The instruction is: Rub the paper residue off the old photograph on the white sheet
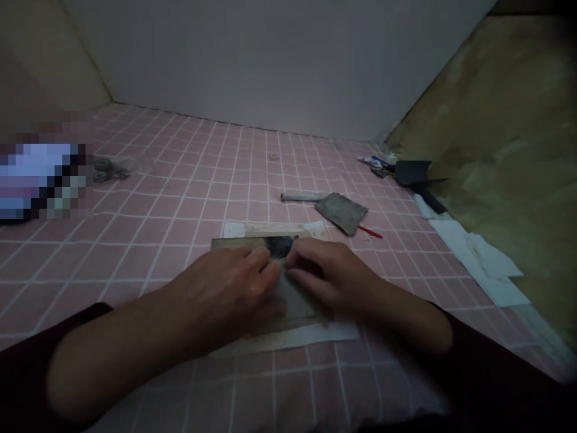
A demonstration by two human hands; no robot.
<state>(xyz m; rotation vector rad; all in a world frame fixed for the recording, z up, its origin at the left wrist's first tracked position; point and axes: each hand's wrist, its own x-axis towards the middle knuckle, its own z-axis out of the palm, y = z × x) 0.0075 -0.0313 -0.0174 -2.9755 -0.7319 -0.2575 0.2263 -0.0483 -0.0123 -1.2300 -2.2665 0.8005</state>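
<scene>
A flat grey-beige sheet (234, 243) with a dark patch (279, 246) near its far edge lies on white paper (311, 334). My left hand (234, 282) rests over the left part of the sheet, its fingers curled in and partly blurred. Just to its right, my right hand (327, 270) has thumb and forefinger drawn together in a pinch beside the dark patch. Whatever sits between the fingers of either hand is hidden or too small to name. The fingertips of both hands are close together.
Beyond the sheet lie a grey tube (300, 196), a grey square pad (342, 211) and a thin red stick (370, 231). A small ring (273, 156) is farther back. Dark folded material (412, 173) and white paper strips (478, 258) line the right wall. A pixelated device (36, 174) is left.
</scene>
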